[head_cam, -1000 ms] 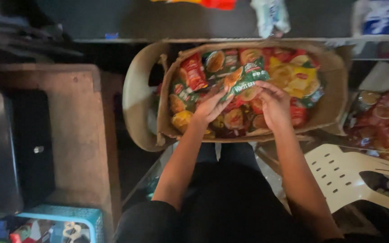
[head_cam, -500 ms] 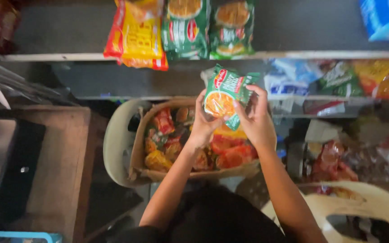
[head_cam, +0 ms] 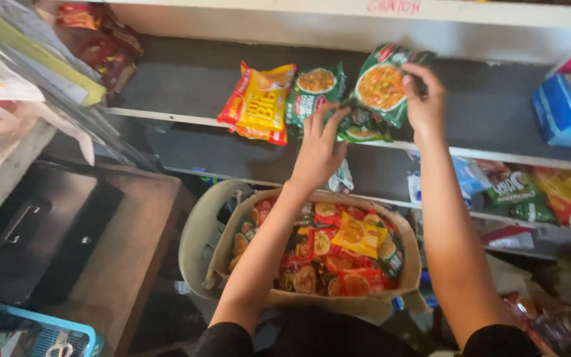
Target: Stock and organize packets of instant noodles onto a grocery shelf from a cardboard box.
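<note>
I see my right hand point(head_cam: 424, 99) raised to the grey shelf point(head_cam: 180, 92), its fingers point(head_cam: 418, 74) clenched on the top edge of a green noodle packet point(head_cam: 381, 86) with a round picture of orange noodles on its face. The packet stands tilted at the shelf's front edge, leaning over another green packet point(head_cam: 363, 129) that lies flat beneath it.

My left hand point(head_cam: 317, 155) is just below and to the left of that held packet. Its fingers point(head_cam: 328, 122) are spread and released, the tips touching the lower green packet and the one beside it point(head_cam: 314, 92). I cannot tell whether they press or only brush them.

Further left along the shelf from the held packet lies a yellow and red packet point(head_cam: 259, 102), touching the green one next to it. At the far right end of the same shelf sits a blue wrapped pack point(head_cam: 570, 109), well apart from the held packet.

Below the shelf, straight under my arms, an open cardboard box point(head_cam: 219, 264) holds a heap of mixed packets, red, green and yellow point(head_cam: 355, 235), lying loose on each other. The box rests in a pale round tub point(head_cam: 196, 235). Left of the box stands a dark wooden worktop point(head_cam: 127, 264) carrying a black metal case point(head_cam: 28, 231).
</note>
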